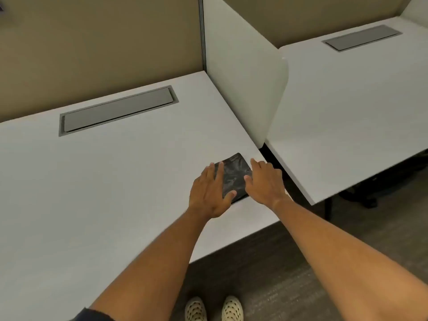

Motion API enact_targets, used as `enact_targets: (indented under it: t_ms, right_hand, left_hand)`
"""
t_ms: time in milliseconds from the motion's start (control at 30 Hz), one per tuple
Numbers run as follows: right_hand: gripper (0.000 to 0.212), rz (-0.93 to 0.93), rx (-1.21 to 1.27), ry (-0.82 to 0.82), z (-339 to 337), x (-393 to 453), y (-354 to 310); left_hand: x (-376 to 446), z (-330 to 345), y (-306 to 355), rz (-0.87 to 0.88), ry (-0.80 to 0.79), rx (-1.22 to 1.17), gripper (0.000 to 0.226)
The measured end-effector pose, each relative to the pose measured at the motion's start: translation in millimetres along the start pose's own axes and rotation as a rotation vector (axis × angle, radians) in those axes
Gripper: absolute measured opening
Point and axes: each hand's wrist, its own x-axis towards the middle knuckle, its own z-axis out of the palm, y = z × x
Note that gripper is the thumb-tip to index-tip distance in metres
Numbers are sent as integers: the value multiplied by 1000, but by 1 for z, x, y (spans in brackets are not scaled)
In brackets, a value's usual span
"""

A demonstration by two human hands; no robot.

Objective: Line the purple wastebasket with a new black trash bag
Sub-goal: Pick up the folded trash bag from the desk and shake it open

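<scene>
Near the desk's right front corner, at about 3 o'clock from the picture's centre, lies a folded black bag [234,176], flat in a small square on the white desk [115,181]. Both hands frame it. At the bag's 9 o'clock, the left hand [209,193] rests palm down, fingers spread and overlapping the bag's edge, thumb tip on its near corner; likely pinning it so it cannot slide. At the bag's 3 o'clock, the right hand [266,181] hovers or rests with fingers loosely spread, fingertips at the bag's right edge, probably to lift or peel it open. Neither hand grips anything yet. At 11 o'clock on the desk sits a grey cable hatch [118,111]. At 1 o'clock a white divider [243,77] separates a second desk. No purple wastebasket is in view, so lining looks barely started.
</scene>
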Motion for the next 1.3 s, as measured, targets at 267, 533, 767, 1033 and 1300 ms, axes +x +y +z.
enact_targets:
  t_ms: [267, 533, 767, 1033, 1300]
  right_hand:
    - [29, 158, 116, -121, 31, 37, 6]
    - [16, 296, 341, -165, 40, 54, 11]
    - [19, 242, 542, -77, 30, 48, 1]
    - [14, 22, 786, 101, -28, 42, -46]
    - [16, -363, 816, 194, -93, -1, -144]
  left_hand:
    - [27, 45, -5, 11, -156, 27, 82]
    - [30, 52, -7, -26, -203, -84, 83]
    - [32, 30, -2, -82, -116, -252, 73]
    - [31, -55, 7, -327, 233, -882, 57]
    - [-17, -153, -14, -497, 446, -1285, 32]
